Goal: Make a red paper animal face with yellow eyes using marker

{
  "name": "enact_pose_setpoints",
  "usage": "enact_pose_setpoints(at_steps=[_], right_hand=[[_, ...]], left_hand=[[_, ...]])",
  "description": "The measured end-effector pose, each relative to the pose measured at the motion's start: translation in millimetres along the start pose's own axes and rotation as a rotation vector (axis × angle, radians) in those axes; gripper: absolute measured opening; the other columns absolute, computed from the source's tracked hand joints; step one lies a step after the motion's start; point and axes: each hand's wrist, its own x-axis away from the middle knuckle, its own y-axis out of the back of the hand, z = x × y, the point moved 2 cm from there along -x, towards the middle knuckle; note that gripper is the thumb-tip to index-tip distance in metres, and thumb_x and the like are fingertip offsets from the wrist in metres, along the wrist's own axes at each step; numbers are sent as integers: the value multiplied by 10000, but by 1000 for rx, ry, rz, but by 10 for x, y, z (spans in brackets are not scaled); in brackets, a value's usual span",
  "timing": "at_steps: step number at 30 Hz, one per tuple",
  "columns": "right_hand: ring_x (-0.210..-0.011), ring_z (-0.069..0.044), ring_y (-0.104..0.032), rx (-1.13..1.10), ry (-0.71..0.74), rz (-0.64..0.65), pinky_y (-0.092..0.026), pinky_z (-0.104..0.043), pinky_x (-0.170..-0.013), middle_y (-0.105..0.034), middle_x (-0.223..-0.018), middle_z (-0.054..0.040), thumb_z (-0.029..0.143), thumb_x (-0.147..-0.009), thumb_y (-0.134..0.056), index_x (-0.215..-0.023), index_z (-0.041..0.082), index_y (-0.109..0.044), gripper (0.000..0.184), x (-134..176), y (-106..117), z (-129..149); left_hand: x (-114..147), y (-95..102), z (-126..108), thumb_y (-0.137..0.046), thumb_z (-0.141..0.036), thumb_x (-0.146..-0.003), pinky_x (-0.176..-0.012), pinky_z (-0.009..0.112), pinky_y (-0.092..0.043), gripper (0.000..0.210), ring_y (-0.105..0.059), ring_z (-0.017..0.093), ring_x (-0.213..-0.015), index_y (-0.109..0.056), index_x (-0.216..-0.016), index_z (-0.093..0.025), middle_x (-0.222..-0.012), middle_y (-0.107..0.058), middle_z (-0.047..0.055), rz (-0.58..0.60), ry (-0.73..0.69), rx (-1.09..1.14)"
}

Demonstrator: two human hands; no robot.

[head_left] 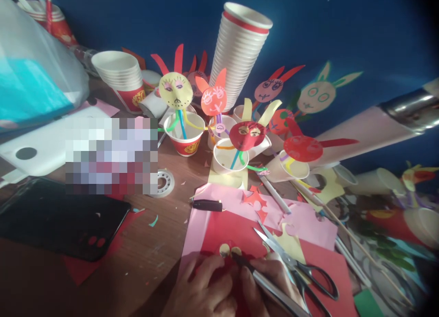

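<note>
In my right hand (274, 278) is a marker pen (264, 280) with a black tip end and a silver barrel. Its tip touches one of two pale yellow paper circles (224, 249) on a small red paper face (231, 244). My left hand (206, 285) closes over the near part of this face, fingers bent and hiding most of it. Red paper (219, 225) and pink paper (192, 244) lie under both hands. Scissors (284, 253) with black handles rest open, close beside my right hand. A black pen cap (207, 205) lies beyond my left hand.
Paper cups (185, 145) holding straw figures with paper faces stand behind, near a tall cup stack (240, 47). To the left are a black phone (61, 216), a white tape ring (163, 183) and a plastic bag (37, 65). A whitish tube (356, 129) slants at right.
</note>
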Motion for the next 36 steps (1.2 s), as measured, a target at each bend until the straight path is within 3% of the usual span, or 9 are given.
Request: enact_pose_setpoints(at_steps=[6,17,36], right_hand=[[-410,-110,-509,20,40,41,-405,-240,-422,-583,-556,51,322,-865,-620,-806,251,-547,117,-38,43,12],[-416,-119,-520,3,31,71,-417,-241,-410,-603,-584,42,274,-852,-627,-828,257,-543,89,-46,54,18],[-411,-105,-525,35,17,57,-422,-235,-426,-592,-578,49,299,-878,-618,-836,248,-546,97,-33,63,25]], left_hand=[[-62,57,-7,-520,-258,-960,-775,360,-329,245,-516,195,-935,-601,-731,-221,-886,-672,-42,-84,9,43],[-156,208,29,-403,-240,-989,-763,338,-393,279,-546,170,-880,-621,-817,-218,-1020,-684,-14,-51,69,99],[-117,158,18,-429,-205,-983,-770,328,-396,258,-536,174,-875,-620,-812,-172,-1026,-687,14,-6,68,90]])
